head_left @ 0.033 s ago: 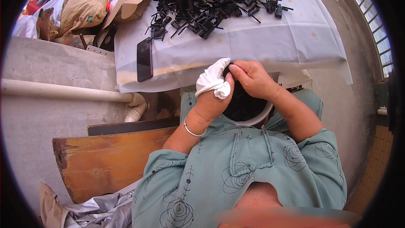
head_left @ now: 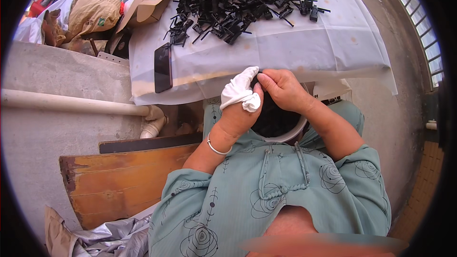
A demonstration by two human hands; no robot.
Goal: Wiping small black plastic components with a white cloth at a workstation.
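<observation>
2 hands close together, just past the near edge of the white sheet (head_left: pixel 352 47). Right hand (head_left: pixel 285 88): narrow, thumb and index pinching a small black piece (head_left: pixel 257 77). Left hand (head_left: pixel 238 113): narrow too, closed on the same piece, white cloth (head_left: pixel 236 90) over its fingers, bracelet (head_left: pixel 220 148) on the wrist. Piece sits between the 2 hands, mostly hidden, exact shape can't tell. Below them, a round container, white rim (head_left: pixel 291 136), dark inside, contents unclear. Far on the sheet: heap of black parts (head_left: pixel 233 9), some with thin rods. Dark phone (head_left: pixel 163 69) at the sheet's left. Far left, cardboard (head_left: pixel 147 7). Near left, brown board (head_left: pixel 128 176); pale pipe (head_left: pixel 76 102) beyond.
</observation>
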